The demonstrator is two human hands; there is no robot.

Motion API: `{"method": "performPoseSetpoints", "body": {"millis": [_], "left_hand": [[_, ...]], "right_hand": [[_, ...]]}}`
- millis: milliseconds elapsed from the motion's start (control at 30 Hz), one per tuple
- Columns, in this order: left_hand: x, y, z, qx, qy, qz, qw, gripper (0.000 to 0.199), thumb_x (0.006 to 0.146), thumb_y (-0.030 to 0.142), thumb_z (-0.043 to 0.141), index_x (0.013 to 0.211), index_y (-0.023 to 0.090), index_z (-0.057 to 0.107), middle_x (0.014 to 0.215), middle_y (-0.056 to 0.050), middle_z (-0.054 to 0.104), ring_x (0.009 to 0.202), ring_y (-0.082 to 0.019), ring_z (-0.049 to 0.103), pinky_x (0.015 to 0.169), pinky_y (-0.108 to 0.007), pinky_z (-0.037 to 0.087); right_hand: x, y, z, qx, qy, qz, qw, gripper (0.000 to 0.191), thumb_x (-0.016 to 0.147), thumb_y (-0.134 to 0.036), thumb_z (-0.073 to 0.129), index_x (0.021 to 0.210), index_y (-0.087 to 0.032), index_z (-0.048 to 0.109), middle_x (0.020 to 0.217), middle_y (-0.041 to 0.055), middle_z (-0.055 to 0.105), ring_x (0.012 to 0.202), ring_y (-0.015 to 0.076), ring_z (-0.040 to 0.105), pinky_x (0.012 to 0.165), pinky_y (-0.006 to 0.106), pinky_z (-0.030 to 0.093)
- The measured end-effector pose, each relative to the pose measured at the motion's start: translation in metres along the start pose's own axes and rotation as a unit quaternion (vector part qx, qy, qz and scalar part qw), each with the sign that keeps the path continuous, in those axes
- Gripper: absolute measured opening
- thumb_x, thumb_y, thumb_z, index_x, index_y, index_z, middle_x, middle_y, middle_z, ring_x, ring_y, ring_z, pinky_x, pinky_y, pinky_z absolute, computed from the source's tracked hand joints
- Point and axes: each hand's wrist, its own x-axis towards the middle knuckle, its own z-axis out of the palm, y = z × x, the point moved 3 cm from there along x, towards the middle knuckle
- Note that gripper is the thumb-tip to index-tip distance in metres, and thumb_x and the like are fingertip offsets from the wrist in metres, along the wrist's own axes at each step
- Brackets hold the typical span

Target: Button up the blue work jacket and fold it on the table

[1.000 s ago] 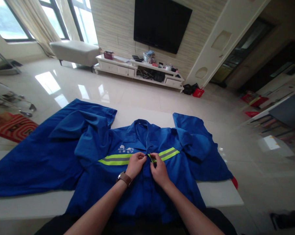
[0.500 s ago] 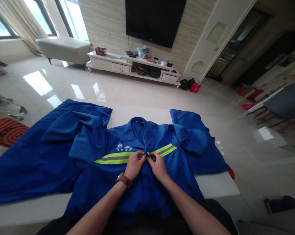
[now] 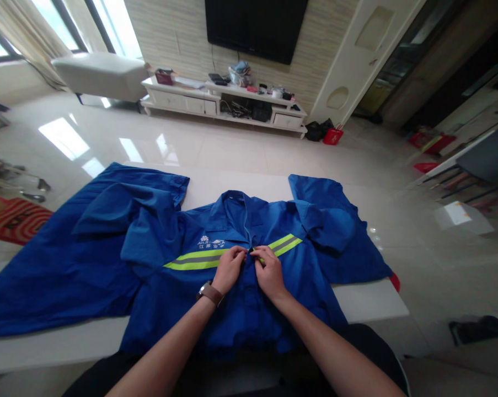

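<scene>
Left hand [image 3: 230, 269] and right hand [image 3: 270, 271], fingertips nearly closed, pinch the placket of the blue jacket [image 3: 224, 292] on the white surface [image 3: 368, 300]. The fabric appears light, pliable; grip both placket edges.

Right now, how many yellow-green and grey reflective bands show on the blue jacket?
2: the left band beside the left hand, the right band beside the right hand. Hands partly cover their inner ends; more could be hidden.

The view has dipped, showing less of the television [image 3: 255, 27]. The right hand's [image 3: 270, 274] thumb has moved up the blue jacket's [image 3: 232, 298] front.
</scene>
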Motion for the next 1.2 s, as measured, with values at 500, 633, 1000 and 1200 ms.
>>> {"method": "performPoseSetpoints", "body": {"millis": [500,633,1000,1200], "left_hand": [[-0.009,-0.011,-0.003,0.135,0.013,-0.023,0.990,0.024,0.086,0.004,0.048,0.093,0.013,0.069,0.085,-0.006,0.072,0.077,-0.015,0.064,0.074,-0.025,0.048],[-0.007,-0.018,-0.001,0.127,0.021,-0.029,0.991,0.024,0.085,0.003,0.049,0.091,0.012,0.070,0.078,-0.005,0.070,0.071,-0.014,0.063,0.070,-0.023,0.048],[-0.007,-0.013,-0.002,0.173,0.037,-0.017,0.984,0.026,0.082,0.003,0.052,0.091,0.014,0.074,0.078,-0.004,0.070,0.073,-0.014,0.062,0.070,-0.023,0.044],[-0.006,-0.016,-0.001,0.140,0.053,-0.039,0.988,0.027,0.079,0.000,0.052,0.089,0.013,0.074,0.077,-0.004,0.072,0.074,-0.014,0.065,0.071,-0.023,0.046]], "right_hand": [[-0.002,0.014,0.009,-0.037,-0.085,0.025,0.995,0.039,0.080,-0.003,0.046,0.098,-0.019,0.077,0.100,0.0066,0.073,0.096,0.0197,0.068,0.092,0.033,0.051],[-0.003,0.018,0.011,-0.073,-0.127,0.024,0.989,0.040,0.079,-0.003,0.046,0.099,-0.019,0.077,0.099,0.0071,0.072,0.095,0.0210,0.067,0.090,0.033,0.050],[-0.004,0.021,0.017,-0.073,-0.131,0.000,0.989,0.038,0.084,-0.008,0.043,0.105,-0.018,0.073,0.105,0.0090,0.070,0.100,0.0236,0.066,0.092,0.037,0.051],[-0.005,0.017,0.017,-0.077,-0.131,-0.008,0.988,0.040,0.082,-0.008,0.043,0.106,-0.018,0.073,0.106,0.0089,0.069,0.101,0.0227,0.066,0.092,0.036,0.051]]}}
